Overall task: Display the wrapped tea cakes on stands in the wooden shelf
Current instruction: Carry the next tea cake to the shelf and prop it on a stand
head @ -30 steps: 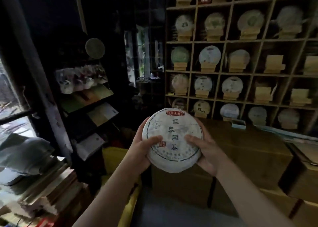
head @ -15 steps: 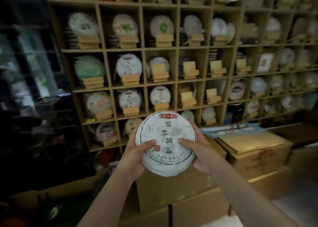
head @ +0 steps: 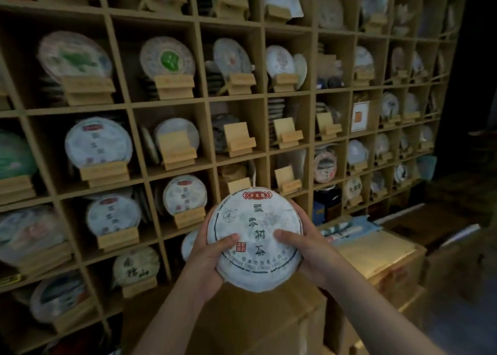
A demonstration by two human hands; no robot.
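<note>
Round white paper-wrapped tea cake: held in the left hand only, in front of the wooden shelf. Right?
Not quite. The head view shows both hands on the round white paper-wrapped tea cake: left hand and right hand, thumbs on its face, in front of the wooden shelf.

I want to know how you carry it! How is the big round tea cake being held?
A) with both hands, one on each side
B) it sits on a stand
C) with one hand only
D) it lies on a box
A: the left hand and the right hand each grip a side of the tea cake, thumbs on its front, in front of the shelf.
</note>
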